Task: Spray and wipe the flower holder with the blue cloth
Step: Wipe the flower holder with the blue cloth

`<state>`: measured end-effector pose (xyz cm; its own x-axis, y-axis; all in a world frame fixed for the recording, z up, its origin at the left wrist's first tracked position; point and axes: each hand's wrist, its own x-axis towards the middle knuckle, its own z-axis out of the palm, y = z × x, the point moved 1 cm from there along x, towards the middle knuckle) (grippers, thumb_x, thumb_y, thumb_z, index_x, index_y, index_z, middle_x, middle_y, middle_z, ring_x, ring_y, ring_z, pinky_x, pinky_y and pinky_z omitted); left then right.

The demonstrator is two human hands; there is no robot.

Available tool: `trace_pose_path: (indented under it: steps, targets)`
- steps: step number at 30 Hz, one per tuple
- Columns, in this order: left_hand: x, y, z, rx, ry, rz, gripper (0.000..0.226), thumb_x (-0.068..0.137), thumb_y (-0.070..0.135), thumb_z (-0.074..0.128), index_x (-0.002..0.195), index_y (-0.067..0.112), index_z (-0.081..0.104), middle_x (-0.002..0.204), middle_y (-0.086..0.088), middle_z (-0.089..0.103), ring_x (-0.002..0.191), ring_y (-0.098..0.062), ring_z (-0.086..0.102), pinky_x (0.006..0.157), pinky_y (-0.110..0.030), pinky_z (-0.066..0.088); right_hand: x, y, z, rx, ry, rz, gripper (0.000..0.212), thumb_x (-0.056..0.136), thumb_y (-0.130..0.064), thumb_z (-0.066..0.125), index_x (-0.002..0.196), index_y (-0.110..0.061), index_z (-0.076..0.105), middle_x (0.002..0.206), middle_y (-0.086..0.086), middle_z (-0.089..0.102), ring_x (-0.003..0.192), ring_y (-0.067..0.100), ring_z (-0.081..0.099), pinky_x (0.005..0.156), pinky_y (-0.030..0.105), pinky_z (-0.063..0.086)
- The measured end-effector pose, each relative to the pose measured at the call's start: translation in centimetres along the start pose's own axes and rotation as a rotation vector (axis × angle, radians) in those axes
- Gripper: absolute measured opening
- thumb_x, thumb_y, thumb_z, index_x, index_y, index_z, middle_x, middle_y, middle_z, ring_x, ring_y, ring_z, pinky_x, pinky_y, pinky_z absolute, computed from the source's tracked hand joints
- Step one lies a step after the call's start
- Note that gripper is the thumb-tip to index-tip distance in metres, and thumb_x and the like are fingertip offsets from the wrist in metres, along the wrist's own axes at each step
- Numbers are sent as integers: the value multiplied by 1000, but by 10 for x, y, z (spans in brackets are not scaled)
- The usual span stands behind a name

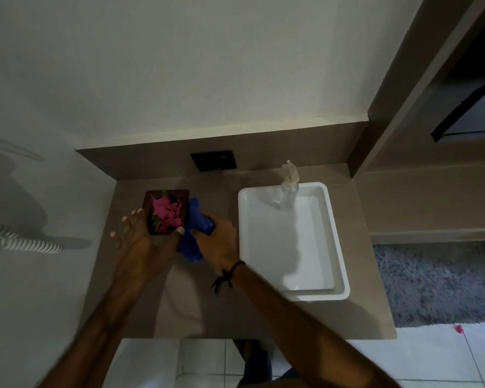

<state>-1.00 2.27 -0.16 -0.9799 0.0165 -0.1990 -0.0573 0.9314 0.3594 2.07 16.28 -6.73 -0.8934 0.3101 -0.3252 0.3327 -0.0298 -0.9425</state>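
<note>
The flower holder [179, 195] is a dark brown square box with pink flowers and green leaves inside, standing on the brown counter left of centre. My left hand [140, 239] grips its near side, thumb on the right corner and fingers spread along the left edge. My right hand [217, 239] presses the bunched blue cloth [197, 217] against the holder's right side. A clear spray bottle [287, 191] stands upright in the far end of a white tray.
The white rectangular tray [339, 247] lies on the right half of the counter [235, 312]. A dark wall socket [214, 161] sits behind it. A coiled white cord [28, 245] hangs at the left. Grey rug [437, 281] and tiled floor lie to the right and below.
</note>
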Motion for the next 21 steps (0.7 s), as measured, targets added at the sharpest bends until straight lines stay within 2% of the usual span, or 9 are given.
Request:
trace_pose_path:
  steps: [3,5,8,12,15,17,21]
  targets:
    - [-2,2,-2,2,-3,3,99,81,58,65,155,8,23,164,-18,24,155,-33,9,126,-50,3,15,20,8,-80,2,38,27,80,4,57,104,0,70,97,19,74,81,22,65,72,34,57]
    - [-3,3,-4,14,12,15,98,82,57,65,155,7,22,164,-18,24,155,-32,9,126,-50,5,27,27,11,-191,-16,60,42,79,4,56,118,-7,68,107,16,74,95,28,68,78,31,56]
    - [-3,4,-4,20,9,29,98,81,60,64,153,7,25,163,-18,26,155,-33,12,126,-51,8,43,35,12,-304,-36,90,47,81,3,52,124,-11,64,110,16,72,100,33,67,78,31,54]
    - [-4,7,-6,17,16,33,95,79,62,65,149,7,33,158,-21,36,151,-38,22,123,-55,16,44,36,11,-307,-58,132,43,84,0,53,124,-9,64,111,17,72,101,34,67,79,34,54]
    - [-6,10,-8,-6,31,14,95,78,58,68,150,6,32,156,-23,37,149,-40,25,123,-56,18,39,28,7,-215,-88,150,27,82,-4,57,106,-1,69,100,20,73,94,35,68,76,39,57]
    - [-3,7,-6,-47,30,5,99,72,64,65,148,8,35,153,-22,41,147,-42,28,122,-58,19,35,14,3,-93,-82,126,21,79,-7,61,95,4,69,91,21,73,87,36,70,75,43,60]
    - [0,0,1,-89,4,-20,111,65,72,56,152,11,26,160,-17,31,154,-35,15,125,-53,7,23,-8,-9,117,-45,68,22,80,-7,63,100,-2,71,94,15,74,90,32,72,80,43,61]
